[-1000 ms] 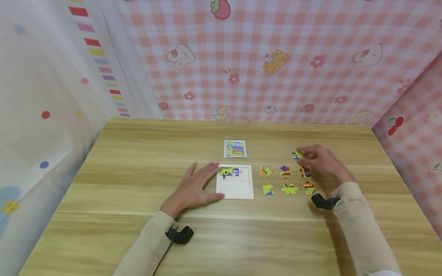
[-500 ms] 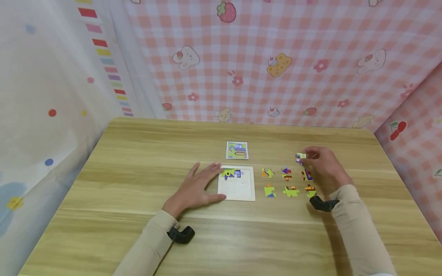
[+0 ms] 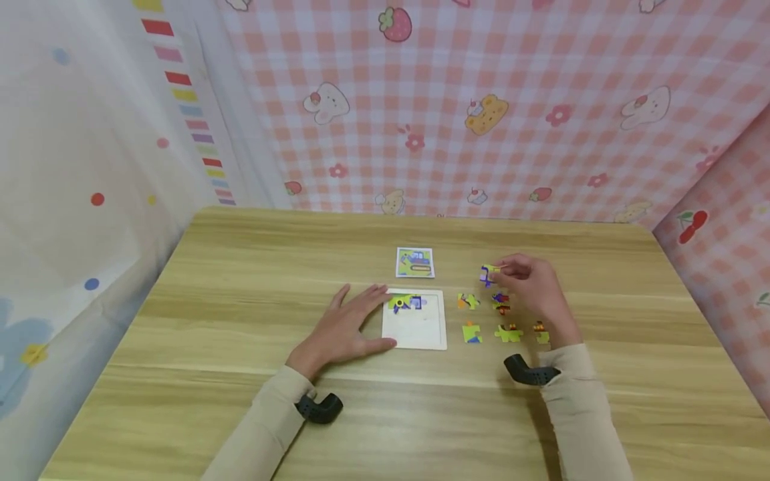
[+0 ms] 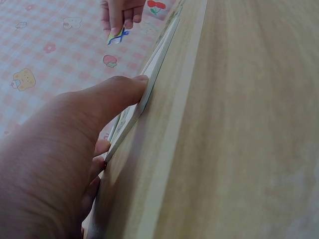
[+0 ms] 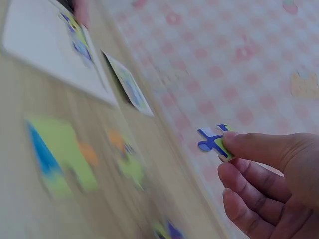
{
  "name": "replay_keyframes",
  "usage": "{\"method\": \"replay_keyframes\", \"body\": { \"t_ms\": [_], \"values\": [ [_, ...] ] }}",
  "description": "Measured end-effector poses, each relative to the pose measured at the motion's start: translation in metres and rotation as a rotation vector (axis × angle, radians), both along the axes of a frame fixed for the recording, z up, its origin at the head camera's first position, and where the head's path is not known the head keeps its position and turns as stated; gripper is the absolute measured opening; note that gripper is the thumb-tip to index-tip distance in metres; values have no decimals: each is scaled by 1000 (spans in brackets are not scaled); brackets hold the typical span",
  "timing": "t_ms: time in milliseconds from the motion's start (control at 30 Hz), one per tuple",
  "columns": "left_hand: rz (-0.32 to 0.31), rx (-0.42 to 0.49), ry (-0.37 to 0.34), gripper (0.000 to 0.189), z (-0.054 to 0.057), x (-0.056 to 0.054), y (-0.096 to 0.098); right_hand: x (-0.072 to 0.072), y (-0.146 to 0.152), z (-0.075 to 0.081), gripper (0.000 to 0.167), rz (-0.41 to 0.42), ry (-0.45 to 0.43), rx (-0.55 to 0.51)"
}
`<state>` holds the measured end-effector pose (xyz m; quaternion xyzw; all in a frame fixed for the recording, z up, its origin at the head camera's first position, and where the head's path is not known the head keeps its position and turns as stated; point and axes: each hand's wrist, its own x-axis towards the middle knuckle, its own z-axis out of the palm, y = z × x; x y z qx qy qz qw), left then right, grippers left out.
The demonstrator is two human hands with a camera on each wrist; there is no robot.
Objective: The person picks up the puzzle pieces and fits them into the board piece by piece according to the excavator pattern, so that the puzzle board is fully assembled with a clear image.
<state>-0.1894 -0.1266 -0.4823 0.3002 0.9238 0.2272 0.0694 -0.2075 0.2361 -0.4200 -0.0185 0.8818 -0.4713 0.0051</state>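
In the head view, a white puzzle tray [image 3: 420, 335] lies mid-table. Joined jigsaw pieces [image 3: 406, 303], green and purple, fill part of its far-left corner. My left hand [image 3: 339, 329] rests at the tray's left side with fingers spread, the thumb touching the near edge and the fingertips at the far-left corner. Above the table to the right, my right hand [image 3: 532, 284] pinches one jigsaw piece [image 5: 213, 143] between thumb and index finger. That piece is yellow-green and pale lilac with dark blue lines. Its lower edge is partly hidden by the fingers.
Several loose jigsaw pieces lie in rows right of the tray, among them a green-and-blue piece [image 3: 472, 333] and a green-and-orange one [image 3: 467, 301]. A small picture card [image 3: 415, 262] lies behind the tray. A checked cloth [image 3: 439, 153] hangs behind the table.
My right hand has lifted the jigsaw piece from the back right of the loose pieces and carried it left, turning it on the way. My left hand has stayed at the tray.
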Motion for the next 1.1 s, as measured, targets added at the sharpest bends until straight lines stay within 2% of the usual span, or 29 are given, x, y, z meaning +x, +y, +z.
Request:
{"method": "replay_keyframes", "body": {
  "t_ms": [167, 333, 600, 733, 1100],
  "values": [
    [2, -5, -4, 95, -1, 0, 2, 3, -30, -8, 24, 25, -46, -82],
    [-3, -5, -6, 95, -1, 0, 3, 3, -52, -20, 19, 63, -38, -86],
    [1, -10, -6, 95, 0, 0, 1, 1, -78, -27, 19, 81, -124, -109],
    [-1, -4, -9, 95, 1, -1, 1, 0, -84, -29, 17, 94, -128, -89],
    [-3, 18, -2, 93, 1, -1, 1, -2, -90, -36, 15, 109, -62, 50]
  ]
}}
